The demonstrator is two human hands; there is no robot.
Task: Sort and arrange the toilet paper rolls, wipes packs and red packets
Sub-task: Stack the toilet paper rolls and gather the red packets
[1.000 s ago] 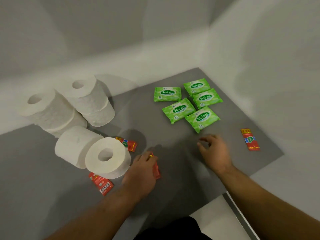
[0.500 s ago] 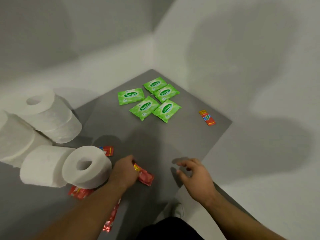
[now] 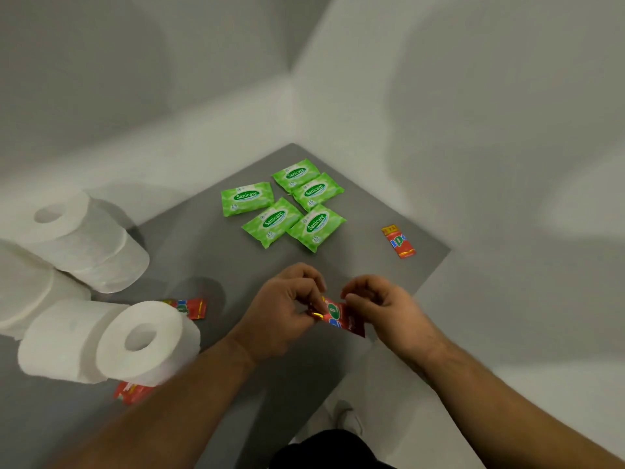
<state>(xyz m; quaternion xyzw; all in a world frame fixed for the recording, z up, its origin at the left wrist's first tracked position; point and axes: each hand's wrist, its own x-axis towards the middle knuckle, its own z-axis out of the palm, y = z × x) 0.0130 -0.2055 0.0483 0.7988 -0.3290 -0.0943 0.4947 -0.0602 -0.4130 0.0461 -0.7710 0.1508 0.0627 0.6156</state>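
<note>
My left hand (image 3: 282, 308) and my right hand (image 3: 382, 308) both pinch one red packet (image 3: 340, 316) just above the grey table (image 3: 209, 252). Several green wipes packs (image 3: 284, 206) lie flat in a cluster at the far corner. Another red packet (image 3: 398, 241) lies alone near the right edge. White toilet paper rolls fill the left: two lie on their sides in front (image 3: 145, 340), others stand stacked behind (image 3: 84, 238). A red packet (image 3: 189, 308) peeks out behind the front roll, and one more (image 3: 130, 391) lies under its near side.
White walls meet at the corner behind the wipes packs and close off the table's far and right sides. The table's right front edge (image 3: 422, 286) drops to a pale floor. My dark clothing and a shoe (image 3: 348, 421) show below.
My left hand lifted the red packet off the table and carried it right. My right hand came in and took hold of its other end. The view shifted left.
</note>
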